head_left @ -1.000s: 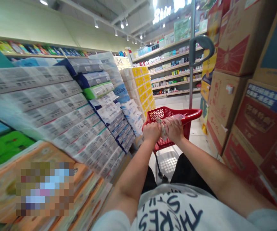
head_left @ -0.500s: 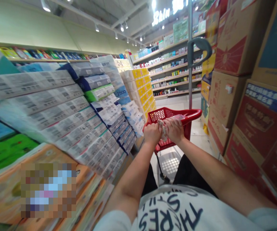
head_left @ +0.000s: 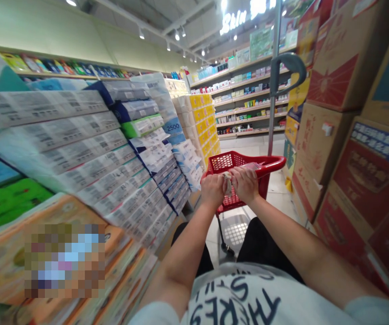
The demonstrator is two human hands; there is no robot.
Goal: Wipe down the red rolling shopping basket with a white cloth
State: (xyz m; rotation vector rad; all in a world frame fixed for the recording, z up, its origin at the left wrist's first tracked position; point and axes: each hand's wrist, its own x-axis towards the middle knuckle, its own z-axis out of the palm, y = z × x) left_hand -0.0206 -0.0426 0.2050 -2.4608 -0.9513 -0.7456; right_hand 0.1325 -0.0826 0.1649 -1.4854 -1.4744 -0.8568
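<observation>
Both of my hands are wrapped around the near handle of a red shopping cart [head_left: 273, 163], whose basket has perforated plastic walls. My left hand [head_left: 214, 192] is closed on the left part of the handle. Close beside it, my right hand [head_left: 246, 185] is closed on the same bar. Between them a pale crumpled piece [head_left: 227, 183] shows against the handle; I cannot tell what it is. A tall pole with a grey loop handle [head_left: 275, 76] rises at the cart's right side. Most of the basket's inside is hidden.
Stacked packs of paper goods [head_left: 113, 158] line the left, with orange packs [head_left: 76, 212] nearer me. Cardboard cartons [head_left: 330, 135] are piled along the right. Ahead, a light tiled floor [head_left: 238, 143] leads to stocked shelves [head_left: 245, 97].
The view has shifted slightly, so the cart's pole and the stacks stand a little further right. My left leg shows further out to the left. Both hands keep their hold.
</observation>
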